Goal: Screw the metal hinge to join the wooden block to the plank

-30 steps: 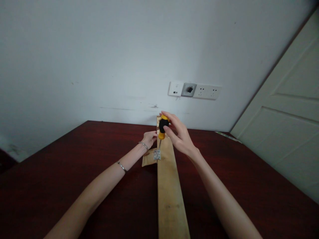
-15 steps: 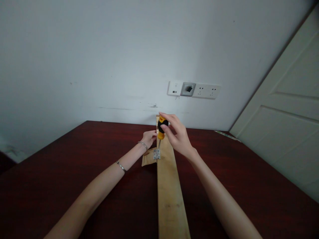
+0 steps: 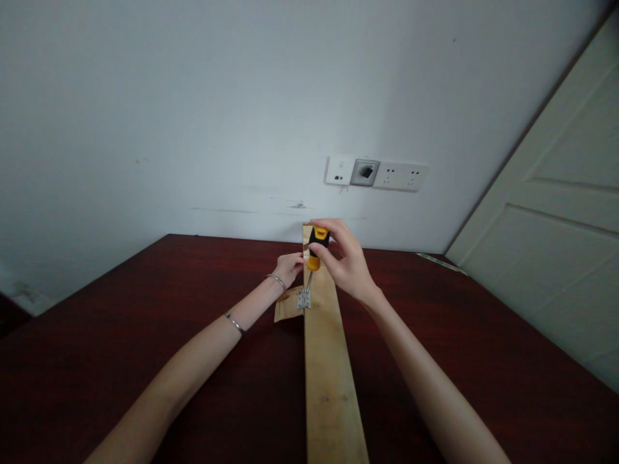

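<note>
My right hand (image 3: 347, 261) is closed around the yellow and black handle of a screwdriver (image 3: 319, 243), thumb and fingers on opposite sides. Its shaft slants down to a silver hinge (image 3: 304, 298), where the tip meets the right leaf. That hinge spans the left edge of a long wooden board (image 3: 329, 361) and a short wooden piece (image 3: 289, 306) beside it. Beyond the hinge, my left hand (image 3: 290, 267) grips the board's left edge, its fingertips partly hidden. Two bracelets circle my left forearm.
The board lies lengthwise on a dark red-brown table (image 3: 217, 399), its far end near the white wall (image 3: 232, 116). Wall sockets (image 3: 399, 176) sit above the table's back edge. At the right stands a white panelled door (image 3: 556, 225). A thin printed strip (image 3: 441, 263) lies at the back right.
The screwdriver's handle has tipped slightly to the right, and my right hand's fingers have shifted with it. My left hand, the board and the hinge stay almost where they were.
</note>
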Motion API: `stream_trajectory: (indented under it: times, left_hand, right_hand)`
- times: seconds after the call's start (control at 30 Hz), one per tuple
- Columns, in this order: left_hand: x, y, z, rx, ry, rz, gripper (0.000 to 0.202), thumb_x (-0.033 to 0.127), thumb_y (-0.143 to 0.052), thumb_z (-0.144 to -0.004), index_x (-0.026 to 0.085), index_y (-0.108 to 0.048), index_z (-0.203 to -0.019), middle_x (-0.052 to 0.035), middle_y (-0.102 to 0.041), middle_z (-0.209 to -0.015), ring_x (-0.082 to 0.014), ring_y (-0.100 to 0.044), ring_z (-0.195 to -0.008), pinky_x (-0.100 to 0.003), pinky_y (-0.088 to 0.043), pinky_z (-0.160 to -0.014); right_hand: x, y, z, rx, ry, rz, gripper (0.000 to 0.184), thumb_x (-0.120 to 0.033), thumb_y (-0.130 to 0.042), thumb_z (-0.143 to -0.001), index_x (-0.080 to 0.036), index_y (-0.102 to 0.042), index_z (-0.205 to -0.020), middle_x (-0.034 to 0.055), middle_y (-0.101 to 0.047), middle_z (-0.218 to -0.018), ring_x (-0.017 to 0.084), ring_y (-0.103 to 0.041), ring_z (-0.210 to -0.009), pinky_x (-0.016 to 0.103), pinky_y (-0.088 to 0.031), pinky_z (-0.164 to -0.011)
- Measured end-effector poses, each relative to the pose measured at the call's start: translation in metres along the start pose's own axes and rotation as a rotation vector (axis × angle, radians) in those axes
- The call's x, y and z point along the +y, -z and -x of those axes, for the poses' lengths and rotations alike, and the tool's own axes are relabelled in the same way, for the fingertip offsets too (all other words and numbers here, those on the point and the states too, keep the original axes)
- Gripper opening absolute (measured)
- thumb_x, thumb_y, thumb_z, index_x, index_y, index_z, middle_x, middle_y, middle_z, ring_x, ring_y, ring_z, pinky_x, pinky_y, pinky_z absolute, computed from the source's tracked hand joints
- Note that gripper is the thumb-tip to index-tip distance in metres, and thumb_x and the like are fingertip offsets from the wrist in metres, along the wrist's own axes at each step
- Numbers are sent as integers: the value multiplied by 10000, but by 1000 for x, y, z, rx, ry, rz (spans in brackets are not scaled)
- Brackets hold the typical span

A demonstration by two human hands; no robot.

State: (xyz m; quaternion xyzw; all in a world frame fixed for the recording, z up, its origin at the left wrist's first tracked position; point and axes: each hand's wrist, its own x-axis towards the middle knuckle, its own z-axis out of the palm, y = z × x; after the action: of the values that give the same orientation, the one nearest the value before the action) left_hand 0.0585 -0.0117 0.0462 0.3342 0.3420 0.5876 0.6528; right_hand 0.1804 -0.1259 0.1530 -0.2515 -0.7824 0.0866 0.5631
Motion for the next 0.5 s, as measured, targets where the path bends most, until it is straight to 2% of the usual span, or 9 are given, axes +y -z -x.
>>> stream_trajectory:
  times: [0.07,0.13,0.27,0.33,0.4,0.5]
  left_hand:
    - [1,0,0,1,-6,-6,152,-34,-597,-504,106,-629,-555,-26,-634,-605,-141,-585,-623,-254,-482,-644]
    - [1,1,1,-4,-5,-12,154,-30,-603,-510,105,-638,-576,-29,-639,-618,-137,-582,-615,-252,-479,-639]
    - [0,0,2,-5,17,-24,147,-12,-634,-509,106,-643,-596,-36,-643,-629,-163,-600,-651,-275,-486,-660]
    - [0,-1,2,0,28,-26,141,-13,-640,-508,107,-632,-581,-34,-635,-616,-169,-604,-667,-282,-487,-681]
    - [0,0,2,2,32,-23,137,-18,-638,-515,107,-623,-571,-30,-628,-606,-168,-602,-675,-281,-483,-694]
    - [1,0,3,-4,35,-12,131,-17,-623,-540,108,-626,-578,-21,-624,-607,-160,-594,-683,-269,-473,-704]
  right_hand:
    - [0,-1,0,53,-8,66,322,-333,-618,-816,-264,-560,-1125,66,-528,-1062,207,-520,-1006,380,-491,-834]
    - [-1,1,-1,36,-21,90,387,-348,-657,-783,-255,-557,-1145,72,-510,-1082,209,-508,-1026,395,-473,-880]
    - [-5,8,-4,-111,-60,-44,398,-314,-448,-916,-288,-440,-1313,73,-483,-1268,195,-462,-1170,405,-422,-969]
    - [-5,10,-4,-156,-72,-120,380,-285,-390,-939,-293,-439,-1316,62,-517,-1267,183,-483,-1160,387,-438,-949]
    - [-4,9,-4,-113,-78,-118,332,-299,-470,-908,-277,-509,-1237,63,-556,-1196,185,-525,-1088,358,-477,-879]
    - [-5,7,-3,22,-68,1,285,-336,-629,-808,-248,-576,-1073,55,-569,-1063,188,-548,-976,331,-504,-773]
